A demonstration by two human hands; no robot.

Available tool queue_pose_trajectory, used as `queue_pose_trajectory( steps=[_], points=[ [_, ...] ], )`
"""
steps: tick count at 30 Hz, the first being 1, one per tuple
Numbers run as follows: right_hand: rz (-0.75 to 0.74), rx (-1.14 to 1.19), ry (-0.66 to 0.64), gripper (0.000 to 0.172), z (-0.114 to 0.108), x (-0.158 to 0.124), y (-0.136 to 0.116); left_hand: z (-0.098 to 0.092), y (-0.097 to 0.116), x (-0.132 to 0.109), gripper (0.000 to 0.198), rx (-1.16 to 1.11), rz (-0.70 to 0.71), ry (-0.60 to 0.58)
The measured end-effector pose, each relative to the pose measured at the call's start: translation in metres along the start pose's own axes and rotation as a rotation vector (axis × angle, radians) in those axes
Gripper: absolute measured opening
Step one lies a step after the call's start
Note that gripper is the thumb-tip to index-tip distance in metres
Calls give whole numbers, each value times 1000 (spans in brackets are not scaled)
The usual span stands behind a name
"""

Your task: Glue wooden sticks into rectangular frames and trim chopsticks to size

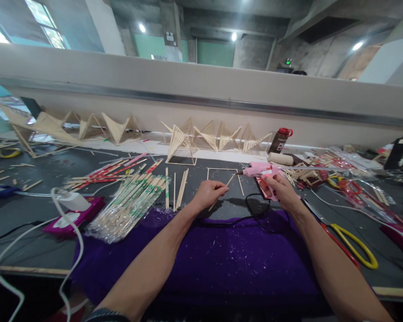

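Note:
My left hand (208, 193) is closed in a pinch on a thin wooden stick (225, 187), whose far tip points up toward the nozzle of a pink glue gun (260, 170). My right hand (282, 191) is wrapped round the glue gun's grip, nozzle aimed left at the stick's tip. Just behind lies a square frame of sticks (224, 170) flat on the dark table (36, 214). Loose sticks (179, 183) lie left of my left hand. The gun's black cord (251, 210) loops over a purple cloth (221, 259) in front of me.
Packs of wrapped chopsticks (130, 201) lie at the left, beside a white charger (72, 201) on a pink box. Finished twisted stick models (218, 136) line the back edge. A brown bottle (279, 140), yellow-handled scissors (352, 243) and cluttered wrappers sit at the right.

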State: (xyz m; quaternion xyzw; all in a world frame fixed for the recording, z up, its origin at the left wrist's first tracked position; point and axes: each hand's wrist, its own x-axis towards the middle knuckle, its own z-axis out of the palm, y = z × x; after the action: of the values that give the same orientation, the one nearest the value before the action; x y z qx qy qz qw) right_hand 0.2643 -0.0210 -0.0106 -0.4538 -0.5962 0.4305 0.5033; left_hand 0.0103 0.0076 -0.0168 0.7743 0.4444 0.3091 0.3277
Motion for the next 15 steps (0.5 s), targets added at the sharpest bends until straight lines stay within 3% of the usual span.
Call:
queue_pose_trajectory(
  steps=[15],
  points=[
    [0,-22,19,31,-1,2,4,-1,1,0,31,1,-8,-13]
  ],
)
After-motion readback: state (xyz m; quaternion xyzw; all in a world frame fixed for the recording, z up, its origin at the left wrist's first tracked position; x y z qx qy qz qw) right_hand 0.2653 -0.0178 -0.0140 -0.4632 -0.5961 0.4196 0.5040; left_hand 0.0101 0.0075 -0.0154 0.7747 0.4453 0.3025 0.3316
